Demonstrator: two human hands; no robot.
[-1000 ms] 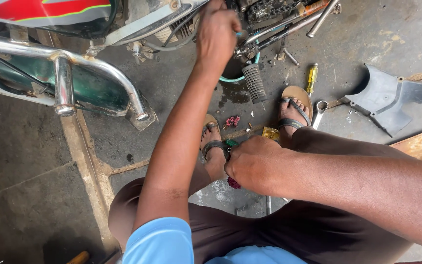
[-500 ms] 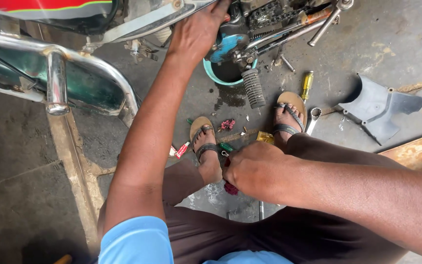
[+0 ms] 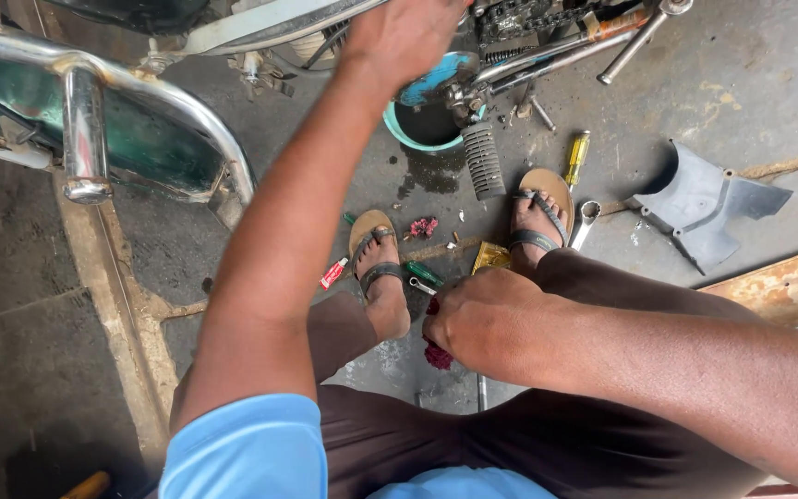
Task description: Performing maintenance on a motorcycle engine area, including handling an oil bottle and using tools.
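Reaching with the left hand up into the motorcycle's underside, beside the chain and footpeg; fingers are curled toward the parts there, but I can't tell what they grip, if anything. Right hand is closed in a fist low between the knees, clamped on a dark red rag that shows just under the knuckles.

Step in hand, as I read it: wiping or working the engine/chain area while squatting in sandals. A teal bowl sits on the floor right below the left hand, with a wet stain beside it, so likely catching drips. Next move calls for a steady reach without knocking that bowl.

Loose items on the concrete floor:
- yellow-handled screwdriver, beside the right foot
- ring spanner, near the same foot
- grey plastic cover, well apart on the right
- small red sachet, flat oblong, left of the left foot
- crumpled gold wrapper, between the feet
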